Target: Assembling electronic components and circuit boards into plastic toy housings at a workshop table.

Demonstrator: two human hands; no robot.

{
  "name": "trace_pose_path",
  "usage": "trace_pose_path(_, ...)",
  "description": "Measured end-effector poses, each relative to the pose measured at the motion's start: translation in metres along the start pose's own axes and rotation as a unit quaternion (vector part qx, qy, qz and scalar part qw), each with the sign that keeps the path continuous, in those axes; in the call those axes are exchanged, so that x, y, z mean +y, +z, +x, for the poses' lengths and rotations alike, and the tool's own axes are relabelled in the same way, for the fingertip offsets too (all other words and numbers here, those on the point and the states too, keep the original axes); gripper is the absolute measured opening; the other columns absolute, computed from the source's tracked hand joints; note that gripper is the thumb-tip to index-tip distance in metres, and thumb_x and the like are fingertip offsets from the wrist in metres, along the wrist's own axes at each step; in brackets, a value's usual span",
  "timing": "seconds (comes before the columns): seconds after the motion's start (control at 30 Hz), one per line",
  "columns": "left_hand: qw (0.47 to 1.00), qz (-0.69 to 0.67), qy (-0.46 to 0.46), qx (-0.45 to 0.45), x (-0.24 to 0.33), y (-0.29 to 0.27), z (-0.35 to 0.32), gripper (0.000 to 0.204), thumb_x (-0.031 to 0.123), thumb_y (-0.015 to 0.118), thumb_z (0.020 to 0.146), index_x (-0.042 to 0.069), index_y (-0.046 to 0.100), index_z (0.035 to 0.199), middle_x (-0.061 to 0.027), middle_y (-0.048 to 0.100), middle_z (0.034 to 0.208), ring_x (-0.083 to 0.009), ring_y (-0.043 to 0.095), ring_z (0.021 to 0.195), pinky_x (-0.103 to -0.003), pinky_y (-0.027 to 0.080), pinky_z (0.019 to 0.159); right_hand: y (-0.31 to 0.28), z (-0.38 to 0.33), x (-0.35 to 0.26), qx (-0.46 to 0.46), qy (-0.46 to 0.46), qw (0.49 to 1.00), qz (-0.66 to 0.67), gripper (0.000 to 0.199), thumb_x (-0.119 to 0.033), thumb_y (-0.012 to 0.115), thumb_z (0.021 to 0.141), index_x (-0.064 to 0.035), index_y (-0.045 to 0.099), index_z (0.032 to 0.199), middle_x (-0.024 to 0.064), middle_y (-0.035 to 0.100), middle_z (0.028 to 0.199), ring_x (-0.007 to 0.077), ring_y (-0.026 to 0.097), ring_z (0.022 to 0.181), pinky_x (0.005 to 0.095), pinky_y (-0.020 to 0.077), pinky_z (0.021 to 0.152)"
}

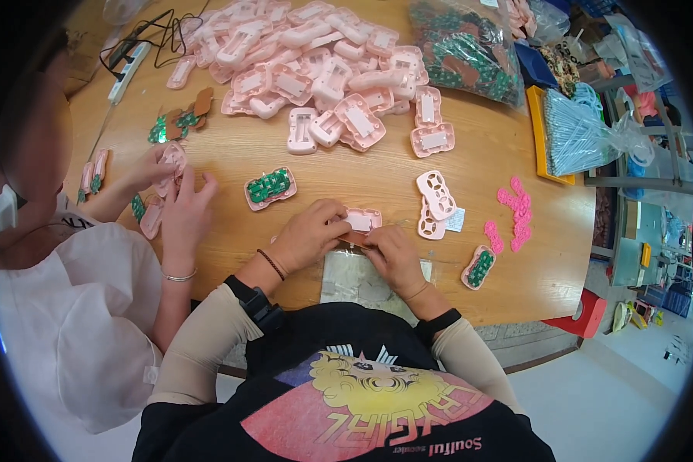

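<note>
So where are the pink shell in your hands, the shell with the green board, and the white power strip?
pink shell (360, 220), head view, its top face.
shell with green board (270, 187), head view, the board's middle.
white power strip (128, 71), head view, mid-body.

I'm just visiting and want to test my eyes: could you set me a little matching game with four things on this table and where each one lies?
Things:
1. pink shell
2. heap of pink shells
3. bag of green boards
4. white power strip

Places:
A. far left edge of the table
B. between the left hand and right hand
C. far middle of the table
D. far right, beside the heap

Pairs: 1-B, 2-C, 3-D, 4-A
</note>
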State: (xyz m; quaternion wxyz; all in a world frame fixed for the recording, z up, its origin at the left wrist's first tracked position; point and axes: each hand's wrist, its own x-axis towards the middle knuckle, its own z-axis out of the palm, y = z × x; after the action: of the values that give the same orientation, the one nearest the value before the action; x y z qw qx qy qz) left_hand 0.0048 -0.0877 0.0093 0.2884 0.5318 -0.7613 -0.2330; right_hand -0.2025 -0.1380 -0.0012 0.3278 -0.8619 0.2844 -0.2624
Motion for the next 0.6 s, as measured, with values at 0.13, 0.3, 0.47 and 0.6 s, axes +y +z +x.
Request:
trace_pose_path(0.13,1.000,0.013,0.012,0.000,-0.006,0.003,-0.002,0.022,0.005,0.065,0.065,0.006,0.059,0.086,-0.0106,0.052,0.101,-0.0303,0.052,0.101,-0.035,0.046,0.083,0.000,-0.002,0.001,0.002,-0.002,1.000,0.012,0.024,0.001,0.065,0.067,-0.0050,0.058,0.089,0.0105,0.056,0.090,0.0303,0.054,0.083,0.0381,0.0462,0.073)
trace_pose_path(0.3,1.000,-0.006,0.015,-0.015,-0.010,0.002,-0.006,0.025,0.005,0.066,0.065,0.005,0.059,0.089,-0.0128,0.052,0.106,-0.0321,0.050,0.109,-0.037,0.045,0.088,0.001,-0.001,-0.002,-0.011,0.009,1.000,-0.015,0.032,0.003,0.063,0.065,-0.0041,0.061,0.096,0.0110,0.054,0.093,0.0304,0.053,0.087,0.0382,0.0458,0.076)
trace_pose_path(0.47,0.999,-0.037,0.028,-0.026,-0.012,-0.001,-0.008,0.026,0.005,0.068,0.066,0.004,0.060,0.091,-0.0146,0.051,0.111,-0.0348,0.047,0.114,-0.039,0.044,0.092,0.003,-0.002,-0.002,-0.023,0.017,0.999,-0.035,0.034,0.003,0.062,0.064,-0.0038,0.061,0.097,0.0107,0.053,0.094,0.0298,0.052,0.089,0.0368,0.0457,0.076)
trace_pose_path(0.6,0.999,-0.036,0.024,-0.027,-0.014,-0.001,-0.008,0.025,0.006,0.069,0.068,0.004,0.060,0.091,-0.0148,0.051,0.110,-0.0348,0.048,0.114,-0.039,0.044,0.092,0.001,0.001,-0.005,-0.032,0.013,0.998,-0.045,0.033,0.001,0.062,0.065,-0.0035,0.061,0.098,0.0100,0.053,0.094,0.0291,0.052,0.088,0.0361,0.0458,0.075)
